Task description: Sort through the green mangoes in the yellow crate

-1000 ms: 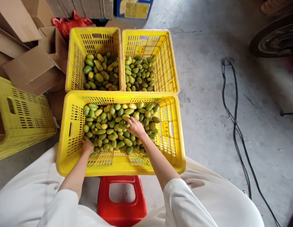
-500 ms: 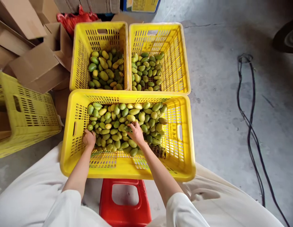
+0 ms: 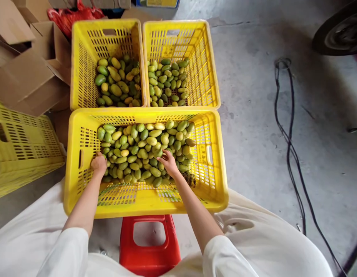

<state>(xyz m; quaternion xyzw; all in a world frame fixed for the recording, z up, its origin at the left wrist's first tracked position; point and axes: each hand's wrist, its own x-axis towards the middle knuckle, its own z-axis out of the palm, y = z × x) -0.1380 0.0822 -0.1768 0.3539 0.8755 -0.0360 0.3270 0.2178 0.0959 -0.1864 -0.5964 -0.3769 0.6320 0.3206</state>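
Green and yellowish mangoes (image 3: pixel 143 154) lie heaped in the wide yellow crate (image 3: pixel 146 209) in front of me. My left hand (image 3: pixel 99 164) is at the heap's left end, its fingers curled down at a green mango that they mostly hide. Over the middle-right of the heap, my right hand (image 3: pixel 168 161) has its thumb and fingers around a green mango (image 3: pixel 158 153). A dark, netted-looking patch of the crate floor shows near the right forearm.
Two more yellow crates, one back left (image 3: pixel 106 24) and one back right (image 3: pixel 178 25), also hold mangoes. A red stool (image 3: pixel 149 261) stands below. Cardboard boxes (image 3: pixel 28 80) and another crate (image 3: pixel 25 142) are at left; a black cable (image 3: pixel 292 142) and a wheel (image 3: pixel 339 32) at right.
The view has shifted, so the crates sit further left in it. My left hand has moved slightly left along the heap's edge. My right hand stays at the middle-right mangoes.
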